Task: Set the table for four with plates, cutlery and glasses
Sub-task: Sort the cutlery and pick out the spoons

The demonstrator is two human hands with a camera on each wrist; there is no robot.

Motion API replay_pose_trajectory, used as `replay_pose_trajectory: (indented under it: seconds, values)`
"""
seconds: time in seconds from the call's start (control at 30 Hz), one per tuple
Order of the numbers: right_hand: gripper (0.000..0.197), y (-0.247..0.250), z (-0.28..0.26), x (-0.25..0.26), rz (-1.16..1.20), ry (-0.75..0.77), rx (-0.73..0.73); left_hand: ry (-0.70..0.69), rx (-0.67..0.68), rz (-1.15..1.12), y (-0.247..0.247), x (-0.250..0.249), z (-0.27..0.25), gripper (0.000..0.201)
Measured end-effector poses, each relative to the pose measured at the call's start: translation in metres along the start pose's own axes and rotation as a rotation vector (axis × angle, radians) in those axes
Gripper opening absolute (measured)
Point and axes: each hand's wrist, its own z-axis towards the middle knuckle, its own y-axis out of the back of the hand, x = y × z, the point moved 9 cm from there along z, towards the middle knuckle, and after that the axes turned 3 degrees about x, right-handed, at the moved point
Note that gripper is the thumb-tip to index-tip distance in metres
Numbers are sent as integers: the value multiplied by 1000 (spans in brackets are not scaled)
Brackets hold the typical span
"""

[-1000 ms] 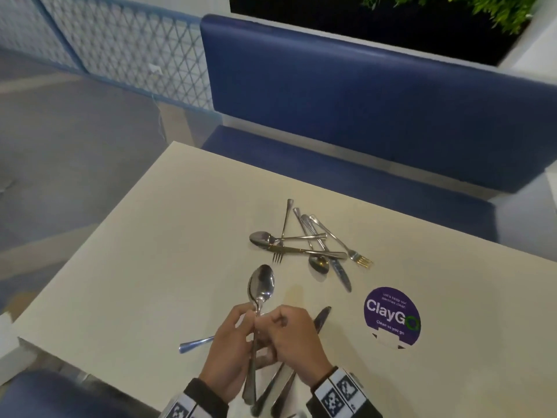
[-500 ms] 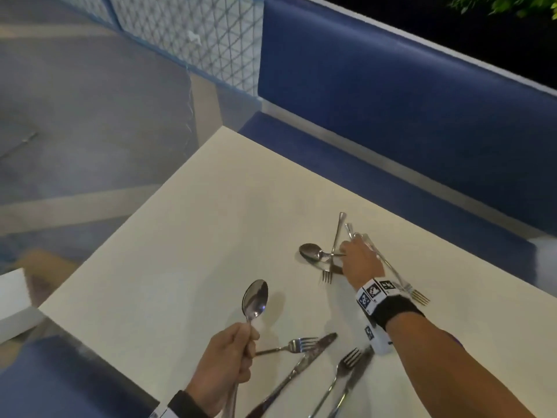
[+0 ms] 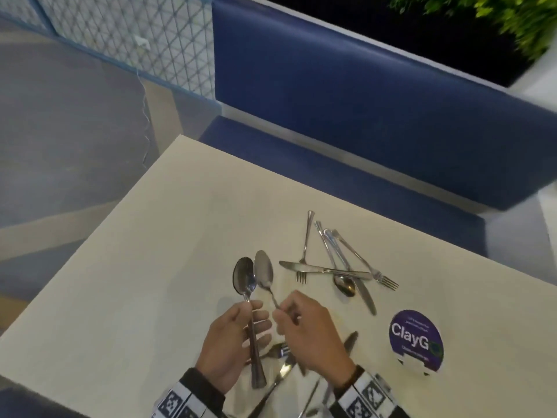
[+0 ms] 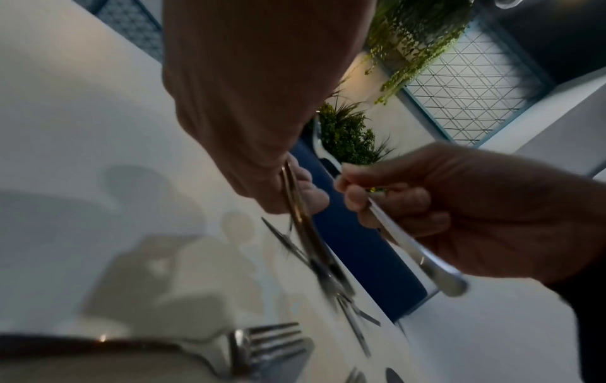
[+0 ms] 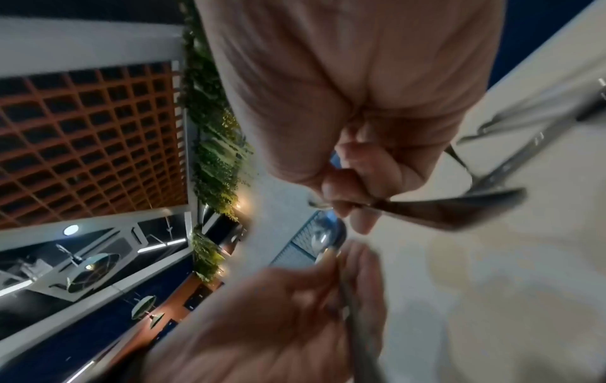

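My left hand [image 3: 254, 318] grips a spoon [image 3: 244, 277] by its handle, bowl up, above the near part of the cream table [image 3: 135, 282]. Right beside it my right hand [image 3: 281, 312] pinches a second spoon [image 3: 264, 270] by the neck, its bowl close to the first one. In the right wrist view that second spoon [image 5: 442, 211] juts from my fingers [image 5: 341, 189]. A loose pile of forks, knives and a spoon [image 3: 334, 268] lies further back on the table. More cutlery [image 3: 284, 351] lies under my hands, mostly hidden.
A round purple ClayGo sticker [image 3: 416, 339] is on the table to the right. A blue bench [image 3: 346, 122] runs along the far side. A lattice screen [image 3: 126, 34] stands at the far left, and plants [image 3: 497, 13] at the back.
My right hand reached to the far pile, took the spoon that lay at its left side, and came back beside my left hand. The left hand kept its spoon.
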Motion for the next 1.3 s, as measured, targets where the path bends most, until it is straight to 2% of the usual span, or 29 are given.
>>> replay_pose_trajectory:
  seconds: [0.13,0.2,0.3,0.37,0.4,0.43,0.57,0.67,0.83,0.93,1.03,1.2,1.3]
  values:
    - [20,-28,-19,-16,76,-75,-129,38,30,30,-18,17,0,29]
    - [18,-32,-20,-23,110,-98,-131,67,46,20,-22,23,0,29]
    - [25,-28,-17,-21,-29,-71,-80,131,76,-23,-24,31,2,28]
    - [33,-20,-13,-19,-18,-62,27,134,94,-39,-24,32,4,26]
    - [37,-11,-11,-27,17,-114,67,126,85,-49,-20,31,5,24]
    - [42,4,-6,-41,45,-183,38,118,65,-55,-14,31,6,23]
    - [49,78,23,-135,-34,-500,-287,56,-31,5,15,21,6,23]
    - [55,85,37,-174,6,-643,-334,13,-61,61,28,14,4,27]
    - [32,75,42,-186,271,-669,-331,-19,17,144,21,3,-1,24]
    - [30,61,18,-194,470,-668,-258,-12,70,174,10,0,-1,22]
    - [24,46,-28,-201,611,-686,-184,5,79,197,4,3,6,28]
    - [23,33,-98,-209,642,-815,-193,40,153,239,-11,10,13,27]
    - [26,27,-116,-207,639,-810,-193,88,209,250,-26,18,14,21]
